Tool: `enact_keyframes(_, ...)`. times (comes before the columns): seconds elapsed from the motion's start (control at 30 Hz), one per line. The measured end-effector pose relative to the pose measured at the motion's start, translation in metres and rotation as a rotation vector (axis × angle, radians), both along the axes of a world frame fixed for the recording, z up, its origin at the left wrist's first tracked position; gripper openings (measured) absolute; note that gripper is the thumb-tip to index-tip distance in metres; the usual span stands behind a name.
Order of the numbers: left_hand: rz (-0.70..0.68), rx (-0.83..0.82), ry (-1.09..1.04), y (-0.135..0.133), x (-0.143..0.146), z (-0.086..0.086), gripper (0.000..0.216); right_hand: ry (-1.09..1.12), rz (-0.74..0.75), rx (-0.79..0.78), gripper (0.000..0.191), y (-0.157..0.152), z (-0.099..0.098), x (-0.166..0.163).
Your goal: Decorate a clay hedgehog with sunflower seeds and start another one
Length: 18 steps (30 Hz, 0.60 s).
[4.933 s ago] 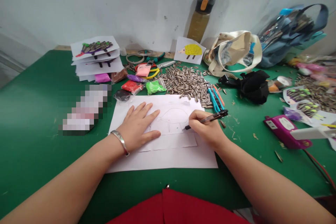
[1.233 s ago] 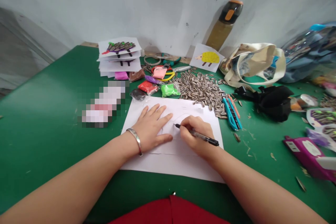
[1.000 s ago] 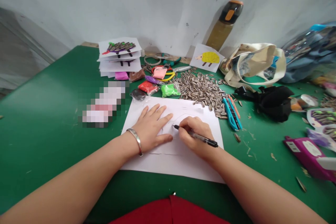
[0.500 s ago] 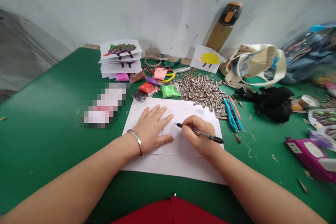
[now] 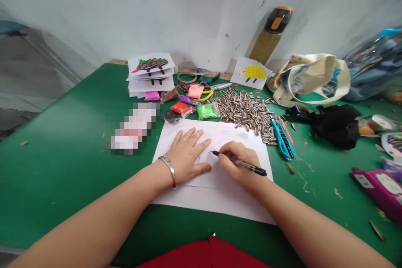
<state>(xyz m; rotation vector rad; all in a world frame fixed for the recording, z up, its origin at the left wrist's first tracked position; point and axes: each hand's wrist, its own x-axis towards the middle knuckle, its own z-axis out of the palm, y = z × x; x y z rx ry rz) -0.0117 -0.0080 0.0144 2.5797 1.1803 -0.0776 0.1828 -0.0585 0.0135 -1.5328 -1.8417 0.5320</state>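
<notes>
White paper lies on the green table, with faint pen lines on it. My left hand rests flat on the paper, fingers spread, a silver bangle at its wrist. In my right hand is a black pen, its tip pointing left at or just above the sheet; contact cannot be made out. Beyond the paper's top edge are a heap of sunflower seeds and small bags of coloured clay, among them a green bag and a red bag.
A stack of decorated cards stands back left, near a blurred-out item. A yellow hedgehog picture leans below a bottle. To the right are teal cutters, a cloth bag, a black item and a purple case.
The whole view has shifted slightly, so things appear a little further right and lower. Both hands keep nearly the same place on the paper, the pen still in my right hand.
</notes>
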Motion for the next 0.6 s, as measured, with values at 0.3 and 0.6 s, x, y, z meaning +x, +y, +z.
enact_keyframes(0.3,-0.003,0.02,0.008,0.003,-0.001,0.001,0.068,0.026,-0.34,0.266,0.03,0.01,0.019,0.072)
enact_keyframes(0.6,-0.023,0.015,0.034,0.006,-0.001,0.004,0.066,-0.384,-0.054,0.306,0.055,0.014,0.017,0.118)
